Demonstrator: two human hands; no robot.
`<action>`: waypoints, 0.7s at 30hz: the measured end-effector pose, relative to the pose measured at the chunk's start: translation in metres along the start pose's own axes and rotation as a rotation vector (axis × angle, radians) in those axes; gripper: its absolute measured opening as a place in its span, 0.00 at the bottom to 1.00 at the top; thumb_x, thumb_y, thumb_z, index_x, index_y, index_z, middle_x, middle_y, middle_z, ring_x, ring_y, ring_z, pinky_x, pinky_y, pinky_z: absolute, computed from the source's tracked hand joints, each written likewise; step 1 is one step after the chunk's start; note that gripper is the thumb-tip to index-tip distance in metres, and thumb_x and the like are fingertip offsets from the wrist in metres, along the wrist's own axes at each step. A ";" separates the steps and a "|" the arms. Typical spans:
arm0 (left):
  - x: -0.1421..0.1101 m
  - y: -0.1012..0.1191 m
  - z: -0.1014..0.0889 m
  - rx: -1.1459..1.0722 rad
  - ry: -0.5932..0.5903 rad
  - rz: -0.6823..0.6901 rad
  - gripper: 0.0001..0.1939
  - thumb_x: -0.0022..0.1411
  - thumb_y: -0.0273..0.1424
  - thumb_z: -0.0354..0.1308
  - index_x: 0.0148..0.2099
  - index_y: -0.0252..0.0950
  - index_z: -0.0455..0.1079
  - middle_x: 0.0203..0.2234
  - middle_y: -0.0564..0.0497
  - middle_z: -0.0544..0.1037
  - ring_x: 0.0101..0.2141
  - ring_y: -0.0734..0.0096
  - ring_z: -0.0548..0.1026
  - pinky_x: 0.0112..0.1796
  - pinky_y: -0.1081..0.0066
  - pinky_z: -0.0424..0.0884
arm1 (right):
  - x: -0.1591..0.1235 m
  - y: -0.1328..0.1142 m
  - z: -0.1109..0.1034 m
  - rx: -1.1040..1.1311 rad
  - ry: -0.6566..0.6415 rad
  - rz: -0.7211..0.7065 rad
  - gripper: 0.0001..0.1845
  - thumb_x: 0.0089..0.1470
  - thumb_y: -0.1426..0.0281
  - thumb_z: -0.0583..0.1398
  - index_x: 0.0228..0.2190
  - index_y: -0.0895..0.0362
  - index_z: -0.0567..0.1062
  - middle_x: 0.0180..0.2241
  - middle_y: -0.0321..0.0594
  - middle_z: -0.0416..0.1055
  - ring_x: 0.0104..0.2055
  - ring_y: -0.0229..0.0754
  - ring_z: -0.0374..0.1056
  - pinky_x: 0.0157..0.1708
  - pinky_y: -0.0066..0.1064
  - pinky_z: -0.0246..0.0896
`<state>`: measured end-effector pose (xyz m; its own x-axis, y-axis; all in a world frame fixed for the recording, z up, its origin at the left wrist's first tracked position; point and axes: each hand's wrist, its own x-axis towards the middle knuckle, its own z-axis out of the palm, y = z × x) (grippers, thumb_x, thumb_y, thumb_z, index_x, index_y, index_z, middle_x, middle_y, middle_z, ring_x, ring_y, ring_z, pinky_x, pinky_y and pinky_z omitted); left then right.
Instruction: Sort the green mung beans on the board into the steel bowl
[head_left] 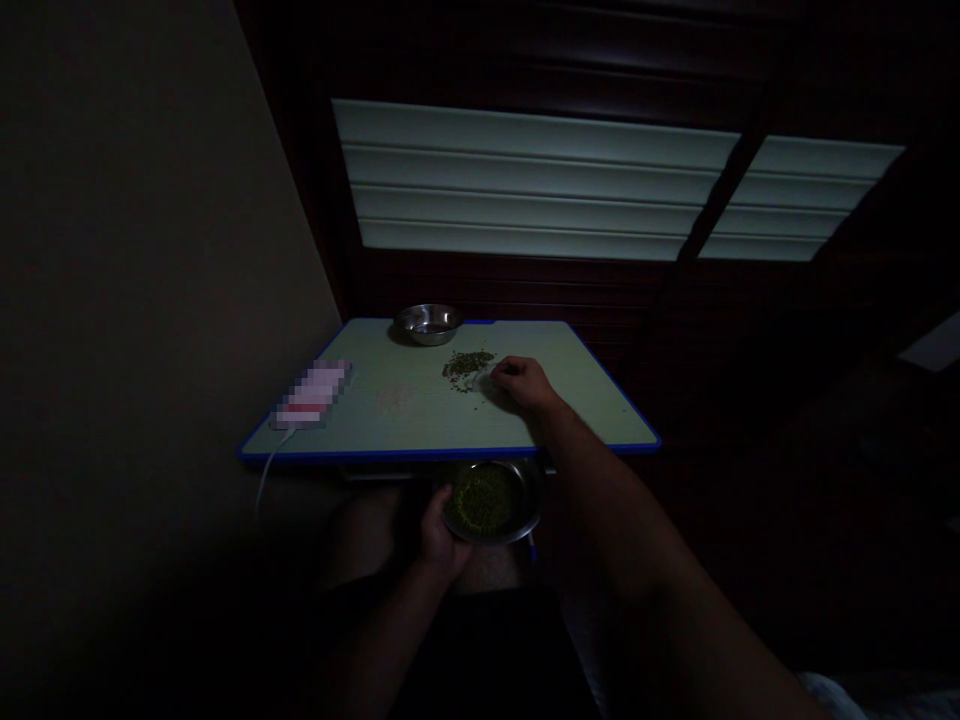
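Note:
Below the table's front edge, my left hand (441,535) grips the rim of a metal bowl (531,505) from the left. Small green beans (484,498), like mung beans, lie inside it. My right hand (521,380) is over the table, fingers pinched together, just right of a loose pile of darker beans (465,366). A pale, see-through shape shows at the fingertips, but it is too dim to name. A second metal bowl (429,325) stands at the table's back, left of the pile.
The pale table (420,430) has a blue edge. A phone (311,395), blurred out, lies at its left with a white cable (266,475) hanging down. Pale small bits (394,400) are scattered near the middle left. Dark wooden louvred panels (525,190) rise behind; a wall is on the left.

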<state>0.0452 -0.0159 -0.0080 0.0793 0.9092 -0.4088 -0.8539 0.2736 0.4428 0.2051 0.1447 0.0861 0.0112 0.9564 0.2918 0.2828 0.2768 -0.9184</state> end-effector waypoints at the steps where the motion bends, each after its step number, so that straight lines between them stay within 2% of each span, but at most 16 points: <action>1: 0.000 0.000 0.000 0.002 -0.004 0.001 0.15 0.55 0.33 0.56 0.41 0.31 0.76 0.35 0.42 0.82 0.41 0.54 0.78 0.48 0.56 0.71 | 0.001 0.001 0.000 -0.007 0.001 -0.010 0.09 0.36 0.65 0.60 0.20 0.58 0.72 0.20 0.34 0.68 0.23 0.34 0.59 0.26 0.27 0.54; 6: 0.002 -0.001 -0.003 -0.014 -0.014 0.001 0.16 0.55 0.33 0.56 0.44 0.31 0.76 0.36 0.42 0.82 0.42 0.53 0.78 0.48 0.55 0.70 | 0.001 0.003 0.000 -0.040 -0.005 -0.054 0.10 0.38 0.64 0.60 0.22 0.59 0.73 0.22 0.35 0.69 0.26 0.35 0.62 0.29 0.28 0.56; 10: 0.003 -0.001 -0.005 -0.050 -0.030 0.000 0.18 0.55 0.32 0.56 0.46 0.31 0.75 0.35 0.42 0.82 0.41 0.53 0.78 0.47 0.55 0.71 | 0.001 0.002 0.001 -0.014 -0.007 -0.016 0.10 0.37 0.64 0.60 0.21 0.59 0.73 0.20 0.34 0.68 0.24 0.34 0.60 0.27 0.27 0.56; 17: 0.002 -0.001 0.000 -0.023 0.014 0.007 0.14 0.55 0.32 0.55 0.40 0.32 0.76 0.33 0.43 0.83 0.37 0.58 0.80 0.45 0.58 0.73 | 0.000 0.001 0.001 -0.013 -0.015 -0.025 0.10 0.36 0.65 0.60 0.21 0.59 0.73 0.21 0.34 0.69 0.24 0.34 0.60 0.27 0.27 0.56; 21: 0.000 0.000 0.000 -0.013 -0.008 0.000 0.14 0.56 0.32 0.55 0.40 0.31 0.77 0.34 0.42 0.83 0.38 0.57 0.80 0.44 0.59 0.73 | -0.003 -0.004 0.000 0.022 -0.016 0.016 0.09 0.34 0.65 0.61 0.20 0.59 0.72 0.20 0.34 0.68 0.23 0.34 0.59 0.25 0.27 0.54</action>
<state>0.0457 -0.0158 -0.0080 0.0838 0.9116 -0.4024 -0.8604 0.2699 0.4324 0.2036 0.1409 0.0889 -0.0001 0.9620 0.2732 0.2620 0.2637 -0.9283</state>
